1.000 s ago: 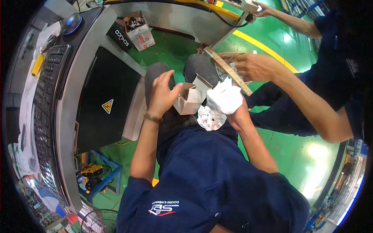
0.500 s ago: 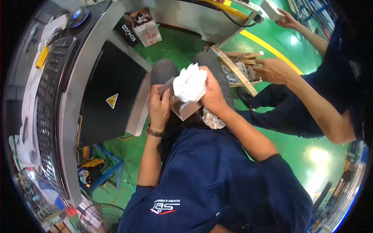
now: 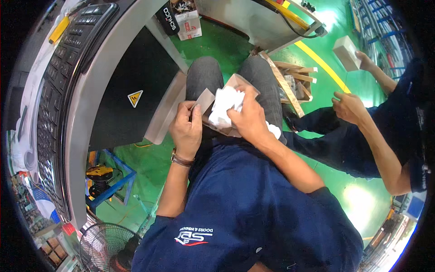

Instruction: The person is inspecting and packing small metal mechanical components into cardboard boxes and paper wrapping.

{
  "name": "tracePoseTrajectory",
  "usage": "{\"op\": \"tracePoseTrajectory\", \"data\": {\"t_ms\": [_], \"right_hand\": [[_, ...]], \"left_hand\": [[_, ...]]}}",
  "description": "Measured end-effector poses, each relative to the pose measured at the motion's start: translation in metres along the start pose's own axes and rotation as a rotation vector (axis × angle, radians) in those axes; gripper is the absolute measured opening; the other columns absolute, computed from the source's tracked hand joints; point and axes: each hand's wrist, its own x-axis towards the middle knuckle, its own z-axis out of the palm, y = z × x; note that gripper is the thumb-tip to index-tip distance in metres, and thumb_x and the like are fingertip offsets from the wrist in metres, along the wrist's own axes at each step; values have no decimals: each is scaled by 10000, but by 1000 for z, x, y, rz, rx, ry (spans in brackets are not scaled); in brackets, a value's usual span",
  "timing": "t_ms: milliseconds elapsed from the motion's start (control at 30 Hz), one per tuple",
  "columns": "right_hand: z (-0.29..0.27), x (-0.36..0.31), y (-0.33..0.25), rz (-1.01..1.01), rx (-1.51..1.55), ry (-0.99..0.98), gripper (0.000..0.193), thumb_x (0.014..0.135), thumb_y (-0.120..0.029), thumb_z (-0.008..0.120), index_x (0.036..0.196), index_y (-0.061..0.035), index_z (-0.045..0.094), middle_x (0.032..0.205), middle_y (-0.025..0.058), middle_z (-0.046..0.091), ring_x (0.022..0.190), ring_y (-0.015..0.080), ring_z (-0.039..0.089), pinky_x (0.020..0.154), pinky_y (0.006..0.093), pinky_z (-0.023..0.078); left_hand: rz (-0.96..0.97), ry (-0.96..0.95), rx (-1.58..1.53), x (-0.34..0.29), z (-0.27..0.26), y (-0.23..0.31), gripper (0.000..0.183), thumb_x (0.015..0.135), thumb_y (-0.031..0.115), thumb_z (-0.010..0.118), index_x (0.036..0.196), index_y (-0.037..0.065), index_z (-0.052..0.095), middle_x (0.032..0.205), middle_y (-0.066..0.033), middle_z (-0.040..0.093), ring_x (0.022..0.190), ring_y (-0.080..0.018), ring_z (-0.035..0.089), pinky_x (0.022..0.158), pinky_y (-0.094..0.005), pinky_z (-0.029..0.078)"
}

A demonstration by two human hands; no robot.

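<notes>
An open small carton (image 3: 205, 100) with pale brown-grey flaps rests over my lap. My left hand (image 3: 186, 127) pinches one of its flaps between thumb and fingers. Crumpled white paper (image 3: 224, 104) lies in the mouth of the carton, and my right hand (image 3: 250, 115) is closed on it from the right side. The fingertips of that hand are partly hidden by the paper. Another crumpled white piece (image 3: 274, 131) shows beside my right forearm, on my thigh. What lies deeper in the carton is hidden.
To the left stands a desk with a black keyboard (image 3: 74, 59) and a yellow cutter (image 3: 59, 31). A fan (image 3: 106, 247) is at lower left. On the right, a co-worker holds a white box (image 3: 346, 53). A wooden crate (image 3: 294, 84) sits on the green floor.
My right hand has gone from the carton's side onto the white paper. The carton's flaps now spread wider around the paper. The co-worker's hands have shifted, and my view has turned slightly.
</notes>
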Motion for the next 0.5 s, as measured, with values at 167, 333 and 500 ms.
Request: {"op": "tracePoseTrajectory", "data": {"t_ms": [167, 333, 500], "right_hand": [[12, 1, 1, -117, -191, 6, 531, 913, -251, 780, 1313, -21, 518, 1155, 254, 651, 1064, 487, 669, 867, 543, 554], [4, -16, -11, -422, -117, -74, 542, 884, -211, 820, 1313, 7, 570, 1227, 230, 624, 1161, 455, 616, 943, 513, 523], [12, -26, -2, -460, -156, -37, 295, 834, -17, 750, 1119, -52, 682, 1037, 169, 590, 1050, 390, 622, 896, 468, 533]], "left_hand": [[-22, -31, 10, -3, 2, 7, 115, 1033, 159, 681, 1043, 45, 684, 885, -113, 728, 774, -265, 721, 698, -390, 551], [28, 52, 184, -1, 1, -4, 123, 1034, 175, 682, 1041, 52, 671, 899, -127, 734, 791, -339, 720, 700, -431, 553], [-16, 52, 93, -10, -6, -14, 122, 1040, 99, 678, 1102, -5, 660, 958, -125, 710, 851, -182, 683, 787, -327, 544]]}}
